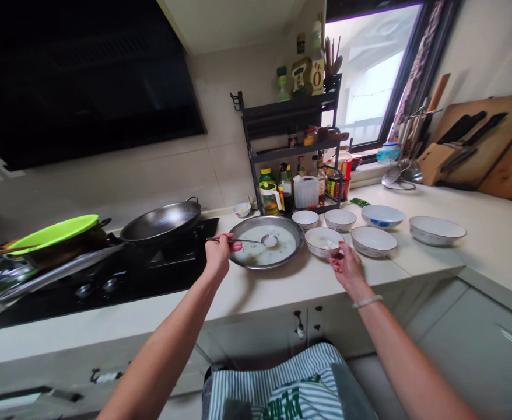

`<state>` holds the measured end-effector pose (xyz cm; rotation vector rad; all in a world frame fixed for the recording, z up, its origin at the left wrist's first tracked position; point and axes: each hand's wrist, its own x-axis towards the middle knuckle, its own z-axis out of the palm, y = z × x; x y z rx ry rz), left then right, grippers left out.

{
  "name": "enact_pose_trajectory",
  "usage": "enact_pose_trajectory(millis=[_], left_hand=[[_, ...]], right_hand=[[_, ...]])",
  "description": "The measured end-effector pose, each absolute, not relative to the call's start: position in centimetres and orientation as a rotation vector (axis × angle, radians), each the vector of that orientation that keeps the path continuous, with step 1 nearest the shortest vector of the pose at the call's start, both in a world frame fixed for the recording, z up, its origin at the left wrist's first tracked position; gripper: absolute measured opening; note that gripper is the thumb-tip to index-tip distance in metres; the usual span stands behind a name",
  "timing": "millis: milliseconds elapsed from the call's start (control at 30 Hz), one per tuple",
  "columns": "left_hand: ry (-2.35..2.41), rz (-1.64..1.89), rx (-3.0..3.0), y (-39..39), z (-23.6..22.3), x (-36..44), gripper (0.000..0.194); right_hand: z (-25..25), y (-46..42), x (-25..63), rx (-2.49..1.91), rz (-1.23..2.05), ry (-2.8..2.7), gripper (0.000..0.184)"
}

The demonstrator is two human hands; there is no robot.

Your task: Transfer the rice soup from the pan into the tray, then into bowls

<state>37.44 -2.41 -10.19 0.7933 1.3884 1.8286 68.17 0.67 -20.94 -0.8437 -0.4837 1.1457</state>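
Note:
My left hand is closed round the handle of a metal ladle. The ladle's bowl holds some white liquid and hangs over a wide steel basin. Whitish liquid with green bits fills much of that basin. With my right hand I grip the near right rim of a small bowl, fingers pinched on its side. Some pale liquid with white lumps lies inside this bowl. It stands on the counter, just right of the basin.
Several other bowls stand at the right on the counter. At the left, a wok and a pot under a lime-green colander sit on the stove. A black rack with bottles rises behind; a knife block is far right.

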Motion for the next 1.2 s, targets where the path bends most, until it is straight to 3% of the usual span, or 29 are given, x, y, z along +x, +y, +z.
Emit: enact_pose_trajectory(millis=[400,800,1200], left_hand=[[1.410,1.815,0.810,-2.0,-10.2,37.9,0.022],[1.285,1.721,0.953,-0.9,-6.7,43.4,0.020],[0.993,1.489,1.798,-2.7,-9.6,48.6,0.019]], right_hand=[[-21.3,0.8,68.2,-0.834,1.149,-0.490,0.038],[-21.2,0.8,68.2,-0.826,1.156,-0.479,0.040],[-21.3,0.8,68.3,-0.829,1.171,-0.501,0.039]])
